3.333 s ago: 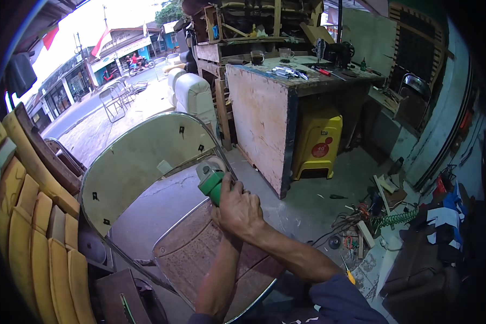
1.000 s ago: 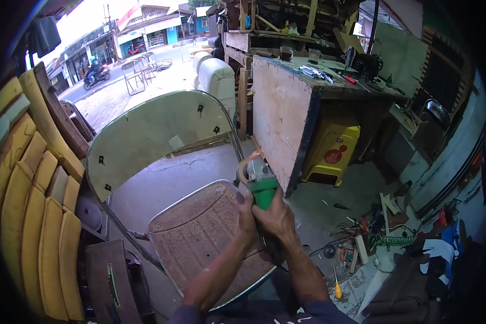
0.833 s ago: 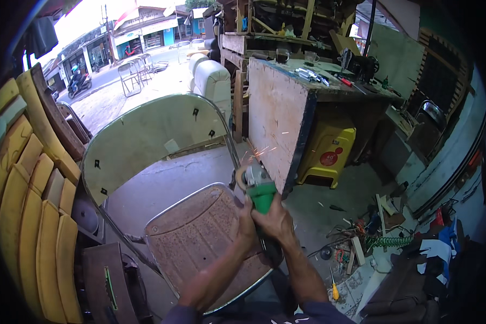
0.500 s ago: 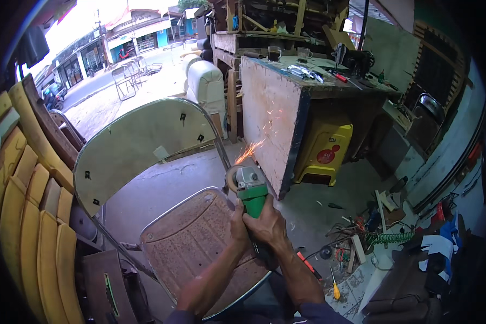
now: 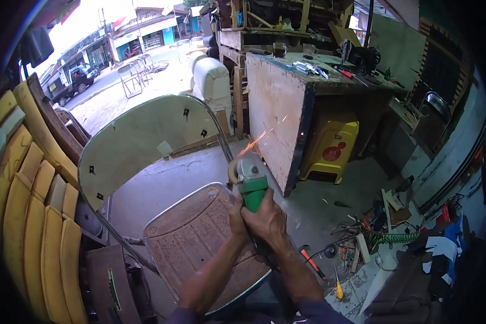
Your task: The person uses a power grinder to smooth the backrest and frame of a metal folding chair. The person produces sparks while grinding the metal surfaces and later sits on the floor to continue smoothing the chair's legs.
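Observation:
Both hands are closed around a green angle grinder (image 5: pixel 254 195) with a grey metal head. My left hand (image 5: pixel 237 217) wraps its left side, and my right hand (image 5: pixel 269 222) grips its body from the right. The disc stands at the right side tube of a metal folding chair, where orange sparks (image 5: pixel 254 144) fly up and away. I cannot make out the exact contact point. The chair's rusty seat pan (image 5: pixel 191 232) lies to the left of and below the grinder. Its bare backrest (image 5: pixel 140 129) curves up at the far side, with small dark brackets on it.
Yellow foam pads (image 5: pixel 32 216) are stacked at the left. A worn workbench (image 5: pixel 272 102) stands ahead, with a yellow plastic stool (image 5: pixel 332 151) under it. On the right floor lie a yellow-handled screwdriver (image 5: pixel 338 286), a green coiled hose (image 5: pixel 397 237), cables and scraps.
The whole view has shifted slightly, moving the scene a little to the right. Sparks still fly but in a thinner stream. A dark vehicle now shows on the street. Both hands keep their grip.

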Motion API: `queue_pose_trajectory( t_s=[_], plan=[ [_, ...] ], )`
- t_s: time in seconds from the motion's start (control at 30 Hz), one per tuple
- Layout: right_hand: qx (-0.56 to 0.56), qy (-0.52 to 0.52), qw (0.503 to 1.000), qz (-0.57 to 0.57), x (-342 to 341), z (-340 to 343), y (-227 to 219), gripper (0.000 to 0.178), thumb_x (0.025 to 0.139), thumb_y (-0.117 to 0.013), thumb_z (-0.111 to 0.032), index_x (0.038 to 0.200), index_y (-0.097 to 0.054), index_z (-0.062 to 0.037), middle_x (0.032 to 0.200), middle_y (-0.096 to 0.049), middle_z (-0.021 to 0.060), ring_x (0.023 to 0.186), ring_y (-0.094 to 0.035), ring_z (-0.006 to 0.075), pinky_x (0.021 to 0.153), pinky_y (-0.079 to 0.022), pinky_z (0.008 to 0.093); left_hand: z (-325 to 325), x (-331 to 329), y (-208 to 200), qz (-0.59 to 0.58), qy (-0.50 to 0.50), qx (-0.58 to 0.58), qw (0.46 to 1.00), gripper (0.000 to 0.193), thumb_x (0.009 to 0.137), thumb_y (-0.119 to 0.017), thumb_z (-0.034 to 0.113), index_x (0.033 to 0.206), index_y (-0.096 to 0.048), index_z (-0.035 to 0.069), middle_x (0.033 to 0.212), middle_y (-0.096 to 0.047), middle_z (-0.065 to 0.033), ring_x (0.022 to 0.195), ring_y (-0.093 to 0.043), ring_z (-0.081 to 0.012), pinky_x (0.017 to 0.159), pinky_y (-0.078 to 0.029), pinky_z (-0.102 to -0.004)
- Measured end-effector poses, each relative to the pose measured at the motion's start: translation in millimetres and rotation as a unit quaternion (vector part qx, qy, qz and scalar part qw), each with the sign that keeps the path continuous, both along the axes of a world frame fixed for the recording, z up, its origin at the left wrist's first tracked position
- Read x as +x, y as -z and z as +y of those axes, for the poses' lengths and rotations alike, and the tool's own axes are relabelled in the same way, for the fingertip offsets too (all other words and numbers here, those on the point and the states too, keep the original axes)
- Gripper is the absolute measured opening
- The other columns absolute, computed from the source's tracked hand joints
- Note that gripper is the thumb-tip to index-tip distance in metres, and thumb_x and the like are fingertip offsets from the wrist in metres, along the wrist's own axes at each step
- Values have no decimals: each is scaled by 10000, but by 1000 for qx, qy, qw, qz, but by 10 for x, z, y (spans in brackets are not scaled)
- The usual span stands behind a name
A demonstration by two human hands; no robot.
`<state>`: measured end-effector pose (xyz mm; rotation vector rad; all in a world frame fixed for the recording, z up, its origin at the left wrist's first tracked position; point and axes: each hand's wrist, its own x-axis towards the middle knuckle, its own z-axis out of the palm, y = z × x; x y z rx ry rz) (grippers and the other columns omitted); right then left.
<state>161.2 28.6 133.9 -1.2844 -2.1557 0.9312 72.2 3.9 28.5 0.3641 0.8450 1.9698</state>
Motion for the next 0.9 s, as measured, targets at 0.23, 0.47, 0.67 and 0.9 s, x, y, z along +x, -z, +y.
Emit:
queue_pose_trajectory(
  t_s=[0.23, 0.47, 0.67, 0.9],
  plan=[
    [81, -25, 996, 2, -7, -221, 178, 850, 846, -703, -421, 1447, -346, 61, 1162, -646, 363, 953, -680, 548, 833, -541, 629, -19, -151, 209, -32, 42, 125, 991, 612, 1080, -398, 515, 1433, -523, 31, 1326, -627, -133, 1215, -610, -281, 1087, -472, -431],
    [131, -54, 988, -53, -95, -378, 180, 922, 800, -758, -353, 1486, -315, 73, 1152, -626, 321, 925, -687, 523, 778, -556, 630, -146, -179, 251, -97, 69, 169, 978, 644, 1037, -382, 522, 1439, -512, 36, 1294, -625, -151, 1147, -622, -305, 1039, -496, -455],
    [186, -82, 977, -66, -233, -341, 96, 928, 805, -784, -314, 1490, -297, 80, 1148, -605, 309, 854, -705, 497, 726, -579, 585, -257, -79, -4, -194, 145, 309, 920, 729, 965, -359, 474, 1567, -383, 63, 1377, -568, -193, 1156, -606, -354, 1004, -508, -508],
    [165, -79, 982, -50, -325, -408, 192, 918, 814, -778, -297, 1493, -285, 75, 1170, -592, 333, 856, -708, 500, 723, -576, 581, -362, -205, 189, -105, 108, 247, 957, 778, 931, -373, 487, 1594, -346, 82, 1392, -555, -193, 1149, -599, -353, 1007, -504, -516]
  ],
)
